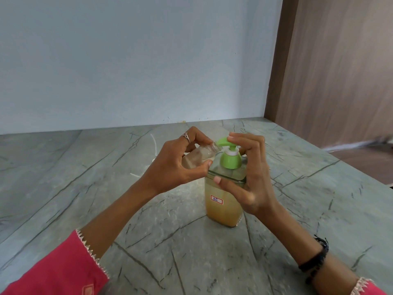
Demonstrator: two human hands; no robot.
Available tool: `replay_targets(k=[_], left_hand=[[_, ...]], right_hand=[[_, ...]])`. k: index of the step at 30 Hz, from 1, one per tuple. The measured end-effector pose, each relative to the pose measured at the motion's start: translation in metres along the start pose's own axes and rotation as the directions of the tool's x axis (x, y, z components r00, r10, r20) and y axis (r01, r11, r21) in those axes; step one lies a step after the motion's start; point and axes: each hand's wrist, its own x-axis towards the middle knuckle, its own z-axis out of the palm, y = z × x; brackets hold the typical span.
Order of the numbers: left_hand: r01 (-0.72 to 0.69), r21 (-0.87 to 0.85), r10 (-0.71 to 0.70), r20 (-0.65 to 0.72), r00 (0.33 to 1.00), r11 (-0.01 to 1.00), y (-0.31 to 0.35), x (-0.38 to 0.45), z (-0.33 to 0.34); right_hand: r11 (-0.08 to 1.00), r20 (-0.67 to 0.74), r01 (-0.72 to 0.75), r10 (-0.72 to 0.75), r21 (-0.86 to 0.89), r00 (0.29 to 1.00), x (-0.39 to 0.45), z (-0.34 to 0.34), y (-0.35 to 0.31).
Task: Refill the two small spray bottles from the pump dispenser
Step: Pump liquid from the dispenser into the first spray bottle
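Observation:
A square clear pump dispenser (223,207) with yellowish liquid and a small red-edged label stands on the table. Its green pump head (228,154) points left. My left hand (176,165) holds a small clear spray bottle (198,155) tilted, its open neck right under the green nozzle tip. My right hand (251,173) wraps the dispenser's top, fingers resting on the pump head and thumb against the shoulder of the bottle. The second small spray bottle is not visible.
The grey marble-patterned table (106,188) runs back to a pale blue wall (127,60). Thin clear tube parts (154,145) lie on the table behind my left hand. A wooden panel (340,71) stands at the right, where the table's edge falls away.

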Motion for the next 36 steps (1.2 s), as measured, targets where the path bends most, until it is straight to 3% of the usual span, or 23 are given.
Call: replay_targets(k=[12, 24, 36], left_hand=[[-0.025, -0.024, 0.023, -0.066, 0.998, 0.999, 0.0017, -0.0008, 0.0032], [-0.024, 0.026, 0.025, -0.047, 0.999, 0.999, -0.0016, -0.0021, 0.0033], [-0.031, -0.014, 0.03, -0.049, 0.998, 0.999, 0.0, -0.0009, 0.0025]], right_hand=[[0.999, 0.044, 0.026, -0.025, -0.023, 0.999, -0.003, -0.0031, 0.0027], [1.0, 0.005, -0.03, 0.03, -0.002, 1.0, -0.001, -0.0015, -0.0002], [1.0, 0.039, 0.022, -0.022, 0.003, 0.999, -0.0034, -0.0025, 0.0038]])
